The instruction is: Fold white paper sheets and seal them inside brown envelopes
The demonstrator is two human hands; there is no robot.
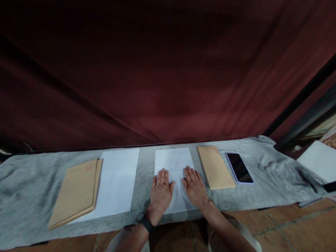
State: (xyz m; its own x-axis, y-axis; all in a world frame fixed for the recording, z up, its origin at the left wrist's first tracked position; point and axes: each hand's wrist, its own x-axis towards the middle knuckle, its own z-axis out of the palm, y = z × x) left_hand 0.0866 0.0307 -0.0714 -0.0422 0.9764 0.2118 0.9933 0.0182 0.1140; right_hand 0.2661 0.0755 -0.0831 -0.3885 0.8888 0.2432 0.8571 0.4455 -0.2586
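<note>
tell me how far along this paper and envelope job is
Laid out: a white sheet on the grey cloth, one brown envelope beside it. In hand: left hand and right hand lie flat on that unfolded sheet. Left: the sheet stack and envelope stack.

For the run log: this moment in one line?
left hand: flat on white sheet | right hand: flat on same sheet | brown envelope, phone right

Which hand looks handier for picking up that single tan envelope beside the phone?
Probably the right hand: it lies flat on the white paper sheet, right next to the single tan paper envelope. The left hand would have to cross over it.
</note>
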